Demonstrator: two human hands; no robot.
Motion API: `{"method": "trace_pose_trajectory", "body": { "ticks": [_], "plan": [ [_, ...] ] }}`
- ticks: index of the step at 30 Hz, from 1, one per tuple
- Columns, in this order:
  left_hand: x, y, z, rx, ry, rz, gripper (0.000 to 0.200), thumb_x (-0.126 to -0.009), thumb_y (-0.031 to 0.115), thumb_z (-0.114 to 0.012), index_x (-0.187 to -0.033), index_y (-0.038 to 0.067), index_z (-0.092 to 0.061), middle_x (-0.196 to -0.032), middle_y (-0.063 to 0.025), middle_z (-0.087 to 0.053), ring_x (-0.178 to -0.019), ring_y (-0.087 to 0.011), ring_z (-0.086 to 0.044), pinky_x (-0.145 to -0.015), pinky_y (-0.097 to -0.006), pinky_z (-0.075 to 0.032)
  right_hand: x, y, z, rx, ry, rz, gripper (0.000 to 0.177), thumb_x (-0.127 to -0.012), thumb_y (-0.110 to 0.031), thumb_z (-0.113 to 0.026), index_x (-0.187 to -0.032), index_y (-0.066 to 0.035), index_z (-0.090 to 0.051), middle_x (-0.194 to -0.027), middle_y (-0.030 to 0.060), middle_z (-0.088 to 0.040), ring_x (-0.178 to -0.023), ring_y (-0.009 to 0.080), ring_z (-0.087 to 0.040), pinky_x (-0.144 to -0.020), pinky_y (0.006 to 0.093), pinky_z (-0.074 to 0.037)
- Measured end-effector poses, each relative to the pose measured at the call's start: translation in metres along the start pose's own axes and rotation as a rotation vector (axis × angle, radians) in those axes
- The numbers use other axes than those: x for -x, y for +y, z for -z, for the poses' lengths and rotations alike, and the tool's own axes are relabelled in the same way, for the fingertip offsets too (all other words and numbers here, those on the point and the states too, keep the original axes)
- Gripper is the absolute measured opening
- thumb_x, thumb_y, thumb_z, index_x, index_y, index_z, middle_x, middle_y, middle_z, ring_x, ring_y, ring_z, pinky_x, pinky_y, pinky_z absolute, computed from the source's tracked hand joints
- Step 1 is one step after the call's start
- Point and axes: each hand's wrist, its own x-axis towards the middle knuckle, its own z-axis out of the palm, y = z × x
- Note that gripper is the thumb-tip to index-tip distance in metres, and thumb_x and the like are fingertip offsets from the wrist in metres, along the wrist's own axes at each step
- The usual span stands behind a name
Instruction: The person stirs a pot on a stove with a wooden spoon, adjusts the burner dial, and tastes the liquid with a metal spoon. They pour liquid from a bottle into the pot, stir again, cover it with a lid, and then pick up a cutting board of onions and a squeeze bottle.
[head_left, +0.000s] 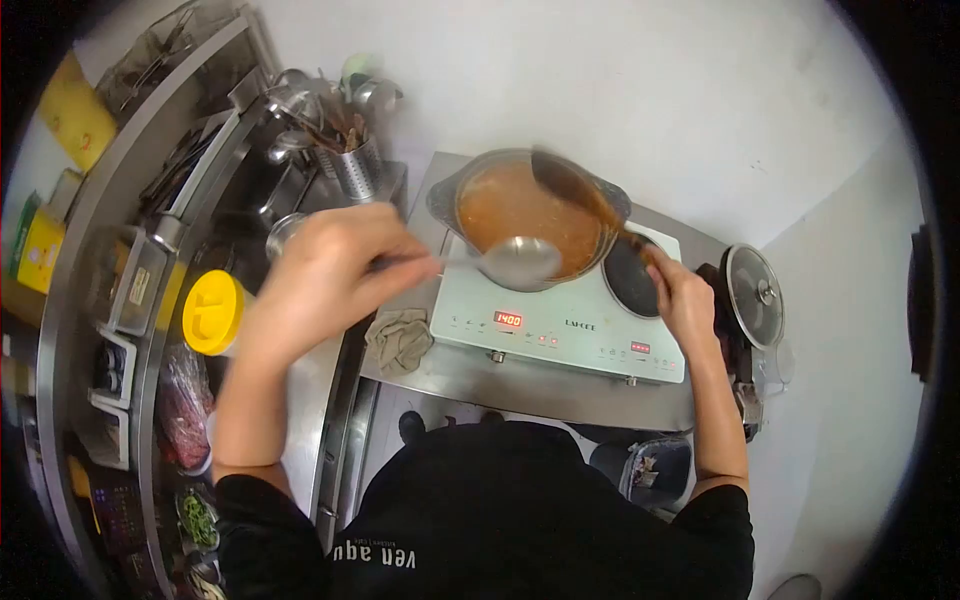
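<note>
A dark pot [443, 200] of orange-brown sauce [520, 205] stands on the left plate of a white induction cooktop [560, 335]. My left hand [345, 265], smeared by motion, is closed round the handle of a metal ladle [522, 262], whose shiny bowl overlaps the pot's near rim. In my right hand [687, 300] is the handle of a wooden spatula [595, 207]. Its dark, wide end reaches over the sauce at the pot's far right side. The cooktop's left display reads 1400.
A perforated utensil holder [357, 168] stands at the back left. Beside the cooktop lies a crumpled grey cloth [399, 340]. A yellow-lidded container [214, 312] is on the left counter, a glass lid [755, 295] at the right. Below is a bin [660, 475].
</note>
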Motion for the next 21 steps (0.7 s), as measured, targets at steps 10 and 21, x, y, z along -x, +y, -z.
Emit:
{"method": "trace_pose_trajectory", "body": {
  "ticks": [10, 21],
  "plan": [
    [0.129, 0.102, 0.141, -0.368, 0.197, -0.049, 0.028, -0.066, 0.046, -0.08, -0.082, 0.025, -0.07, -0.065, 0.0101, -0.052, -0.053, -0.0061, -0.045, -0.044, -0.0259, -0.024, -0.041, -0.086, -0.061, -0.707, 0.014, -0.106, 0.031, -0.096, -0.017, -0.056, -0.121, 0.0, -0.06, -0.071, 0.0054, -0.06, -0.06, 0.0083, -0.053, -0.054, 0.0237, -0.043],
    [0.235, 0.018, 0.115, -0.035, 0.228, 0.642, 0.018, -0.08, 0.012, -0.069, -0.09, -0.003, -0.067, -0.081, -0.013, -0.064, -0.067, -0.0246, -0.059, -0.061, -0.0344, -0.046, -0.091, -0.333, -0.237, -1.391, -0.907, -0.287, 0.031, -0.096, -0.017, -0.048, -0.121, 0.001, -0.056, -0.083, 0.0059, -0.062, -0.058, 0.0117, -0.053, -0.048, 0.026, -0.044]
  ]
}}
